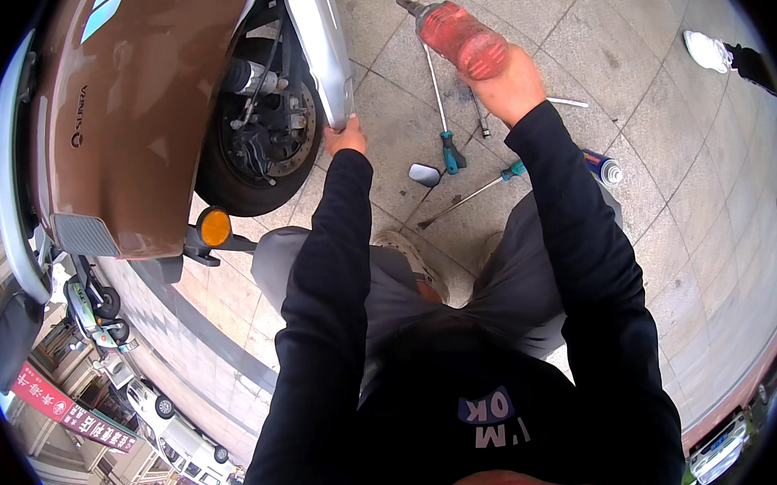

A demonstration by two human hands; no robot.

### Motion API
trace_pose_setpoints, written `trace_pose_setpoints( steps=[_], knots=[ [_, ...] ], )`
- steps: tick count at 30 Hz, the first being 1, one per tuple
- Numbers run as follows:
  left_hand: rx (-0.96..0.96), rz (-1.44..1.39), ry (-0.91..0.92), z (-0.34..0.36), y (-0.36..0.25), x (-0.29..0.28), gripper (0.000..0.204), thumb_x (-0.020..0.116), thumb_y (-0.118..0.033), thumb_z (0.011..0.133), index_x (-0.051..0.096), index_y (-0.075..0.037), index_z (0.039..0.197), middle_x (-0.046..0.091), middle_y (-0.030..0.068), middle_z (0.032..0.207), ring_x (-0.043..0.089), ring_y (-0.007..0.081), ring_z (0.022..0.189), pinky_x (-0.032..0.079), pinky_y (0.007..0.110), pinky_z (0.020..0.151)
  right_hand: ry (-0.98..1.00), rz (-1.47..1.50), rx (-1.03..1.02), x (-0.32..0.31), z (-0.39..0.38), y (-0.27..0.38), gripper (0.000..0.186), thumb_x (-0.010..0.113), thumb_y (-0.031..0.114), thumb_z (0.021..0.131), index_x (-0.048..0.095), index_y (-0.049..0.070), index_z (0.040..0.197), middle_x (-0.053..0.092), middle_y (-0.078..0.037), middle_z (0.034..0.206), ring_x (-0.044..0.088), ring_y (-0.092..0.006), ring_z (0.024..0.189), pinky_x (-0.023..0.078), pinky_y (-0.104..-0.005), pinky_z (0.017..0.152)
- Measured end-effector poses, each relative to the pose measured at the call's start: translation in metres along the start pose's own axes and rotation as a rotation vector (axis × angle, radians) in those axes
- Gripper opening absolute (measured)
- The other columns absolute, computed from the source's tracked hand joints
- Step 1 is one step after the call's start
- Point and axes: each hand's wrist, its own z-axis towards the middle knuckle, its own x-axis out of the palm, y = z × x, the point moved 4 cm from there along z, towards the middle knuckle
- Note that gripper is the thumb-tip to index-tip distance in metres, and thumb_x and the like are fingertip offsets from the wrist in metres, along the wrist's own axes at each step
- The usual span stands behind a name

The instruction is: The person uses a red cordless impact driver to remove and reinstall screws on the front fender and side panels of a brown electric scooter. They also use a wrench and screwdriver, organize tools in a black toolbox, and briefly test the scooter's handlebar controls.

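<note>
My right hand is closed round a worn red cordless impact wrench, held above the pavement with its nose pointing to the far left. My left hand grips the near end of a silver fender beside the wheel of a brown scooter. A brake disc and caliper show inside the wheel. Below the wrench lie a long screwdriver with a teal handle and a metal socket bar, partly hidden by my right hand.
Another long screwdriver and a small mirror-like piece lie before my knees. A spray can is beside my right forearm, with a metal rod beyond it. An orange reflector juts from the scooter. A person's white shoe is at far right.
</note>
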Motion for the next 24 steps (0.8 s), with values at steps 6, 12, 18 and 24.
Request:
trace_pose_setpoints(
  steps=[6, 12, 18, 24],
  knots=[
    [0.243, 0.095, -0.305, -0.076, -0.077, -0.011, 0.030, 0.072, -0.015, 0.088, 0.050, 0.004, 0.096, 0.065, 0.0128, 0.072, 0.062, 0.0167, 0.056, 0.048, 0.031, 0.049, 0.019, 0.303, 0.067, 0.021, 0.011, -0.017, 0.034, 0.070, 0.033, 0.077, 0.070, 0.004, 0.094, 0.071, -0.020, 0.090, 0.068, -0.0391, 0.090, 0.053, -0.0439, 0.079],
    [0.482, 0.314, -0.335, -0.097, -0.129, -0.052, 0.030, 0.075, -0.019, 0.086, 0.055, 0.003, 0.087, 0.066, 0.0094, 0.066, 0.061, 0.0141, 0.052, 0.048, 0.030, 0.050, 0.103, 0.160, 0.107, 0.020, 0.006, 0.014, 0.035, 0.069, 0.036, 0.079, 0.071, 0.007, 0.098, 0.071, -0.020, 0.095, 0.067, -0.0392, 0.093, 0.053, -0.0438, 0.082],
    [0.497, 0.614, -0.310, -0.099, -0.147, -0.063, 0.034, 0.077, -0.022, 0.085, 0.058, 0.006, 0.092, 0.066, 0.0105, 0.066, 0.062, 0.0157, 0.050, 0.047, 0.027, 0.045, 0.081, 0.164, -0.040, 0.034, 0.004, 0.026, 0.032, 0.071, 0.030, 0.076, 0.070, 0.003, 0.093, 0.070, -0.021, 0.088, 0.066, -0.0411, 0.087, 0.053, -0.0427, 0.076],
    [0.447, 0.540, -0.289, -0.087, -0.129, -0.058, 0.034, 0.077, -0.023, 0.086, 0.058, 0.005, 0.090, 0.067, 0.0106, 0.067, 0.062, 0.0137, 0.049, 0.050, 0.027, 0.044, 0.215, 0.116, 0.026, 0.038, 0.005, 0.024, 0.041, 0.067, 0.043, 0.082, 0.071, 0.010, 0.106, 0.071, -0.020, 0.099, 0.067, -0.0403, 0.096, 0.053, -0.0459, 0.085]
  ],
)
